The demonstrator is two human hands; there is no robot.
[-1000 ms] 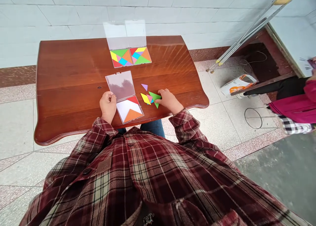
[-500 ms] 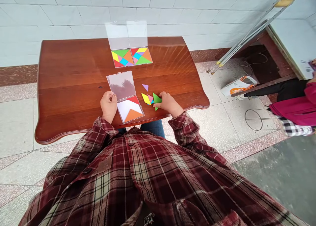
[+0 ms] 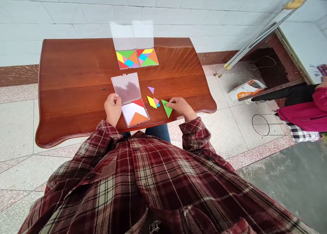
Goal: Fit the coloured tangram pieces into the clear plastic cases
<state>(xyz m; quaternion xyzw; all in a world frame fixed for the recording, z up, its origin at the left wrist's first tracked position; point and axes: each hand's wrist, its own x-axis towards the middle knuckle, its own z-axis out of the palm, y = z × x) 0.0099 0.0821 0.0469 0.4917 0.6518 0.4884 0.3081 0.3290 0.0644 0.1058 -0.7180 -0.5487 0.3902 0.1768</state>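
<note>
Lightly, the right hand (image 3: 181, 106) holds its fingers narrowly together on a green tangram triangle (image 3: 166, 108) lying on the tabletop (image 3: 76, 74), while the left hand (image 3: 112, 108) curls, fingers bent, against the edge of a clear plastic case lid (image 3: 126, 87).

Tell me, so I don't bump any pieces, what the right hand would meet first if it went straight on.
The green triangular tangram piece, which the right hand seems already to touch, though depth is hard to judge from above. Past it lies a small blue piece.
</note>
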